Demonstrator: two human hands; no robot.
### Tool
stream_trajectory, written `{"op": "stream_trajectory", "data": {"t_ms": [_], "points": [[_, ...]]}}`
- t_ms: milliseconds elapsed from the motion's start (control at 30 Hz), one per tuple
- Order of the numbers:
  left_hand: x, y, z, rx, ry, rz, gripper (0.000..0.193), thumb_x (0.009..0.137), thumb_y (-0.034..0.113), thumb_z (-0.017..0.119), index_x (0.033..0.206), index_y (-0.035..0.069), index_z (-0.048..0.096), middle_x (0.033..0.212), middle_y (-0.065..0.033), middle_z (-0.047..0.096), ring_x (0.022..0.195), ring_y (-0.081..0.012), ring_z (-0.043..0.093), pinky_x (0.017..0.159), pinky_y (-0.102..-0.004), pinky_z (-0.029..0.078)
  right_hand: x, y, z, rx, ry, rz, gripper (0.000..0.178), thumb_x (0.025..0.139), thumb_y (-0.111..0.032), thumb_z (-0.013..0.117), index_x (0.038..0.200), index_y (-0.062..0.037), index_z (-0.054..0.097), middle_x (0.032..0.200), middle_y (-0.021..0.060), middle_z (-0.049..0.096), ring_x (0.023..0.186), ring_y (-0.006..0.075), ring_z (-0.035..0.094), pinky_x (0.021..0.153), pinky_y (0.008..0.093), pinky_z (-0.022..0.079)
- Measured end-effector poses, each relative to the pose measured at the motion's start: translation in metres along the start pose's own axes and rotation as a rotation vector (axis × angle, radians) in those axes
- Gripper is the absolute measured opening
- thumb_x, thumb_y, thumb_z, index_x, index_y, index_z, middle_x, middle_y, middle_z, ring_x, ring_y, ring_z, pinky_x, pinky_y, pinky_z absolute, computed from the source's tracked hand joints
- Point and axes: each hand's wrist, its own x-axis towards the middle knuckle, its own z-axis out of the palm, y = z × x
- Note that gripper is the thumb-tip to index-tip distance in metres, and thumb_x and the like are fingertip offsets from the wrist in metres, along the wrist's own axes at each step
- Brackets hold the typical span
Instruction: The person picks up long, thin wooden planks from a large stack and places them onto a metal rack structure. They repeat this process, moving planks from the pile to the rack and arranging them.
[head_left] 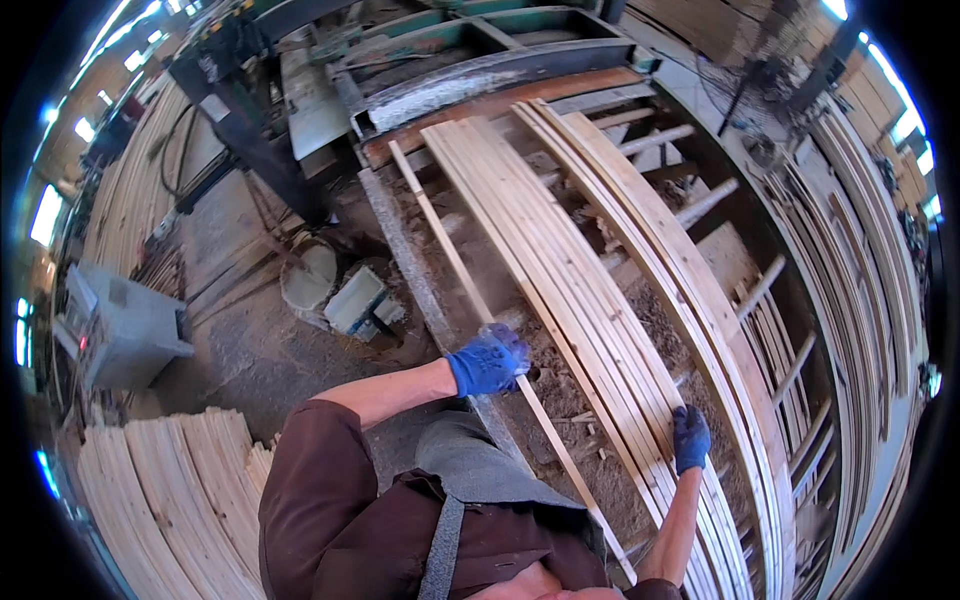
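My left hand (pixel 488 360), in a blue glove, is closed around a thin wooden strip (pixel 440 232). The strip runs lengthwise along the left side of a roller frame, apart from the other wood. To its right lies a row of long, pale planks (pixel 565 270), side by side. My right hand (pixel 690 438), also gloved in blue, rests at the right edge of this row with its fingers curled against the wood. Its fingertips are partly hidden.
Further right, more boards (pixel 665 250) lie across the metal rollers (pixel 708 203). Sawdust and scraps sit beneath. A green metal frame (pixel 480 35) stands at the far end. Left are buckets (pixel 310 275), a grey box-shaped machine (pixel 130 325) and stacked planks (pixel 165 500).
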Motion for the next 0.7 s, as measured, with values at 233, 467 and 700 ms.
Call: {"op": "stream_trajectory", "data": {"t_ms": [233,467,700], "points": [[-0.016,0.031,-0.044,-0.184,0.18,0.077,0.067,0.087,0.051,0.067,0.138,0.009,0.054,0.143,-0.0151,0.05,0.13,-0.0351,0.049,0.11,-0.0503,0.038,-0.047,-0.04,0.017,0.013,0.057,0.05,0.037,0.092,-0.041,0.064,0.102,-0.0068,0.073,0.081,0.0187,0.07,0.077,0.039,0.067,0.073,0.0464,0.054],[0.012,0.025,-0.048,-0.256,0.179,0.025,0.07,0.086,0.052,0.066,0.137,0.006,0.055,0.144,-0.0193,0.049,0.131,-0.0356,0.049,0.11,-0.0506,0.037,-0.111,-0.092,0.016,0.014,-0.074,-0.028,0.03,0.092,-0.036,0.064,0.104,-0.0095,0.073,0.088,0.017,0.071,0.083,0.0378,0.069,0.075,0.0448,0.055],[0.072,-0.005,0.011,-0.234,0.201,-0.052,0.068,0.088,0.055,0.063,0.133,0.004,0.059,0.141,-0.021,0.054,0.131,-0.0399,0.049,0.113,-0.0516,0.036,0.005,-0.013,-0.036,0.162,0.247,-0.129,0.077,0.077,-0.033,0.082,0.139,-0.0017,0.049,0.135,0.0251,0.055,0.12,0.0391,0.057,0.099,0.0435,0.048]]}}
